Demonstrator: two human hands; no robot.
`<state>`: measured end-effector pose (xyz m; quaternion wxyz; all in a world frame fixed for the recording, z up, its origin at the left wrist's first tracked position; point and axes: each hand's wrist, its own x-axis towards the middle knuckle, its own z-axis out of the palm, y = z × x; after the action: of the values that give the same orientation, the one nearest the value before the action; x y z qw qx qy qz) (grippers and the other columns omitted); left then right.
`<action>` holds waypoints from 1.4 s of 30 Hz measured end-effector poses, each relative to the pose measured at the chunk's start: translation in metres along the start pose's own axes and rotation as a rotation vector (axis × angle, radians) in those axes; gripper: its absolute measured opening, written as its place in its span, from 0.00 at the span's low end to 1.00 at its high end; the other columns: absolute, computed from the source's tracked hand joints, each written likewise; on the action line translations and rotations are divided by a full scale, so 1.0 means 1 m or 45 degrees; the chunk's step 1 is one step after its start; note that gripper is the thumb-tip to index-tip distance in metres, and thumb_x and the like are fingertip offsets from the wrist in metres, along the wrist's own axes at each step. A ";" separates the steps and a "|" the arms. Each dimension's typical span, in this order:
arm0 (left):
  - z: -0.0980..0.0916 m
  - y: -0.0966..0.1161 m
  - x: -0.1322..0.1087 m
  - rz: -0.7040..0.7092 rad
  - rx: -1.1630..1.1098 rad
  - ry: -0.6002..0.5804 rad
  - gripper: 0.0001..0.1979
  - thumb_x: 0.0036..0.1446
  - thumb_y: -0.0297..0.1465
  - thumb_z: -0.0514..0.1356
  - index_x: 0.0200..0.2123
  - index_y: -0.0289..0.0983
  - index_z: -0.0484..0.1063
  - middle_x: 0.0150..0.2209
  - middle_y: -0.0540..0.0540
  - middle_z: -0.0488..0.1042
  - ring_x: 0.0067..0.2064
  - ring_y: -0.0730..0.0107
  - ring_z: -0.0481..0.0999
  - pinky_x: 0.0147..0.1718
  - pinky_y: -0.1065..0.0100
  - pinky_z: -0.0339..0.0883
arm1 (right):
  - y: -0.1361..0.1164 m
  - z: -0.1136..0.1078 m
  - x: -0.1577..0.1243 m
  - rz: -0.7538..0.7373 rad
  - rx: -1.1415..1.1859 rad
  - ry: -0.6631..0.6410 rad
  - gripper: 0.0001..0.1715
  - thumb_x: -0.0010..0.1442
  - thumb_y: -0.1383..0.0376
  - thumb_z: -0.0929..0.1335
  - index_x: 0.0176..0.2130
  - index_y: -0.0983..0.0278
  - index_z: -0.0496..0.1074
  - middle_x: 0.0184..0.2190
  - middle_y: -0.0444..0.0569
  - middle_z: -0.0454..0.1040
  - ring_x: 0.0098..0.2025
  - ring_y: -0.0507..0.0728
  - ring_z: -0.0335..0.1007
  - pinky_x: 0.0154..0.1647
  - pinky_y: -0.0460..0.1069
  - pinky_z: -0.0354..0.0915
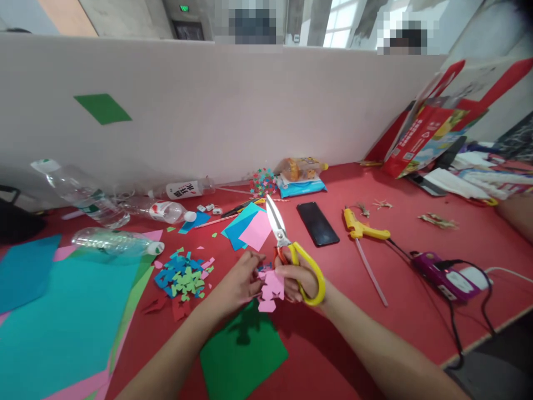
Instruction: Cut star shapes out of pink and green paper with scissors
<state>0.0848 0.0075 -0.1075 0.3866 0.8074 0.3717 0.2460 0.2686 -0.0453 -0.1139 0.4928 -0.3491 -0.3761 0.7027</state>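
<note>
The right hand (300, 279) is curled round shiny metal scissors (282, 240) and thin, bumpy-edged pink paper (272, 290) near the bench's (310, 366) front edge. The left hand (245, 280), half curled, is beside the paper; I can't tell if it pinches.

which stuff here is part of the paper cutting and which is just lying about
Seem part of it:
- scissors in the right hand
- pink cut paper between the hands
- paper scraps
- green sheet, probably

Seem just lying about:
- black phone
- clear bottle on its side
- red bag
- blue packet
</note>
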 end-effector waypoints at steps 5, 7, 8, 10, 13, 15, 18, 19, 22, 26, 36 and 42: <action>-0.024 0.004 -0.017 -0.135 0.242 -0.102 0.11 0.53 0.30 0.61 0.42 0.40 0.73 0.39 0.46 0.72 0.35 0.63 0.74 0.38 0.61 0.70 | -0.030 -0.006 -0.005 -0.112 0.075 0.244 0.16 0.53 0.60 0.71 0.25 0.60 0.59 0.09 0.29 0.55 0.07 0.45 0.50 0.08 0.39 0.49; -0.019 -0.003 -0.033 -0.013 0.306 -0.198 0.17 0.52 0.31 0.64 0.47 0.41 0.72 0.47 0.43 0.73 0.45 0.57 0.75 0.45 0.58 0.70 | -0.036 -0.004 -0.006 -0.107 0.093 0.278 0.17 0.52 0.59 0.71 0.25 0.60 0.59 0.08 0.29 0.55 0.07 0.45 0.50 0.08 0.40 0.50; -0.014 -0.008 -0.041 0.048 0.373 -0.195 0.22 0.51 0.33 0.66 0.51 0.42 0.70 0.53 0.40 0.71 0.52 0.53 0.72 0.49 0.55 0.68 | -0.037 -0.003 -0.006 -0.100 0.098 0.290 0.17 0.52 0.58 0.72 0.24 0.60 0.60 0.08 0.30 0.55 0.07 0.45 0.50 0.08 0.40 0.50; 0.000 -0.021 -0.054 0.167 0.569 -0.159 0.31 0.50 0.40 0.68 0.57 0.41 0.66 0.60 0.36 0.65 0.60 0.44 0.65 0.56 0.46 0.62 | -0.036 0.000 -0.004 -0.086 0.103 0.308 0.17 0.50 0.58 0.72 0.23 0.60 0.61 0.08 0.30 0.55 0.07 0.45 0.50 0.07 0.40 0.50; 0.023 -0.034 -0.060 0.260 0.774 -0.096 0.42 0.48 0.51 0.67 0.61 0.37 0.63 0.60 0.30 0.65 0.60 0.37 0.63 0.57 0.39 0.56 | -0.029 0.001 0.000 -0.085 0.102 0.335 0.18 0.47 0.57 0.73 0.22 0.60 0.61 0.07 0.30 0.55 0.06 0.45 0.50 0.06 0.40 0.50; 0.036 -0.033 -0.054 0.312 0.797 -0.105 0.47 0.45 0.55 0.66 0.62 0.35 0.62 0.59 0.29 0.65 0.60 0.36 0.63 0.59 0.38 0.54 | -0.024 -0.001 0.003 -0.097 0.098 0.354 0.19 0.46 0.57 0.73 0.21 0.60 0.61 0.06 0.30 0.55 0.05 0.45 0.49 0.05 0.40 0.48; 0.046 -0.016 -0.043 0.463 0.781 -0.115 0.48 0.44 0.58 0.64 0.61 0.33 0.64 0.56 0.28 0.69 0.57 0.34 0.66 0.57 0.35 0.55 | -0.020 -0.006 0.005 -0.119 0.090 0.388 0.18 0.47 0.58 0.73 0.22 0.60 0.61 0.07 0.30 0.56 0.05 0.45 0.49 0.06 0.40 0.48; 0.046 -0.009 -0.040 0.452 0.773 -0.095 0.42 0.49 0.55 0.64 0.60 0.34 0.66 0.54 0.30 0.71 0.55 0.37 0.69 0.55 0.38 0.59 | -0.019 -0.008 0.005 -0.127 0.087 0.402 0.17 0.48 0.58 0.73 0.23 0.60 0.61 0.07 0.30 0.56 0.06 0.45 0.50 0.06 0.40 0.49; 0.036 -0.002 -0.038 0.300 0.700 0.167 0.20 0.60 0.41 0.59 0.51 0.36 0.71 0.50 0.33 0.75 0.51 0.45 0.73 0.49 0.45 0.67 | -0.020 -0.013 0.005 -0.157 0.085 0.448 0.16 0.48 0.59 0.73 0.24 0.60 0.62 0.07 0.29 0.56 0.07 0.45 0.50 0.07 0.40 0.50; 0.018 -0.021 -0.048 0.096 0.633 0.274 0.16 0.60 0.33 0.58 0.51 0.37 0.70 0.47 0.37 0.77 0.50 0.49 0.75 0.48 0.48 0.69 | -0.021 -0.015 0.007 -0.172 0.079 0.450 0.17 0.47 0.59 0.74 0.23 0.60 0.61 0.07 0.30 0.56 0.07 0.45 0.50 0.07 0.40 0.49; 0.012 0.006 -0.026 -0.258 -0.334 0.250 0.15 0.55 0.36 0.64 0.46 0.41 0.74 0.47 0.40 0.77 0.52 0.49 0.74 0.52 0.51 0.66 | -0.023 0.002 0.008 -0.212 0.025 0.398 0.18 0.48 0.56 0.73 0.20 0.61 0.63 0.07 0.36 0.64 0.06 0.45 0.50 0.07 0.41 0.51; 0.021 0.044 0.003 -0.517 -1.432 0.344 0.24 0.51 0.37 0.69 0.52 0.44 0.72 0.48 0.47 0.77 0.50 0.61 0.76 0.50 0.63 0.67 | -0.020 0.012 0.007 -0.268 0.014 0.425 0.18 0.49 0.55 0.72 0.20 0.62 0.65 0.11 0.42 0.72 0.06 0.45 0.52 0.07 0.41 0.52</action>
<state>0.1190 -0.0183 -0.0834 0.7422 0.3544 0.3771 0.4259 0.2654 -0.0361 -0.0914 0.6211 -0.4168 -0.3197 0.5816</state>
